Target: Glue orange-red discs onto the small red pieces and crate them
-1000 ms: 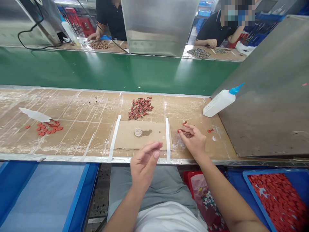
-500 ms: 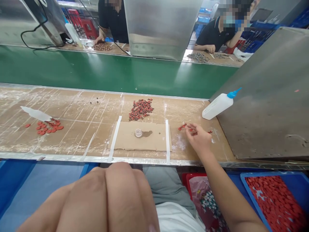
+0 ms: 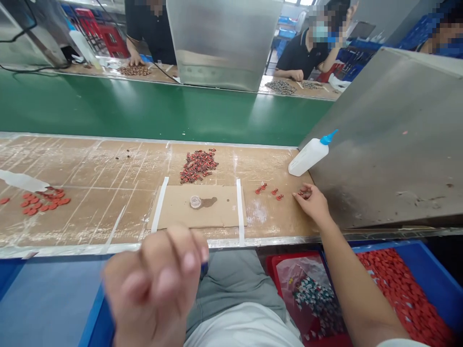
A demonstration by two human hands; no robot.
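Observation:
My left hand [image 3: 159, 284] is raised close to the camera, blurred, with its fingers curled in. Whatever it may hold is hidden. At the table's right side, my right hand [image 3: 314, 205] has its fingers closed around a small red-and-dark piece [image 3: 301, 193]. Left of it stand several small red pieces on round bases [image 3: 275, 192]. A heap of slim red-and-dark pieces [image 3: 198, 165] lies at the middle back. On a taped cardboard sheet [image 3: 173, 214] sits a small clear round cup [image 3: 195, 202] beside a dark wet stain.
A white bottle with blue nozzle [image 3: 309, 156] leans by the metal box [image 3: 390, 144]. Red discs [image 3: 43, 205] and another white bottle [image 3: 21, 180] lie left. Below right are a blue bin [image 3: 430, 260] and a red bin [image 3: 275, 270]. Co-workers sit beyond the green belt [image 3: 144, 106].
My right hand has moved right, leaving several red pieces uncovered on the table. My left hand has drawn back from the camera and turned, showing its curled fingertips. The view has shifted right.

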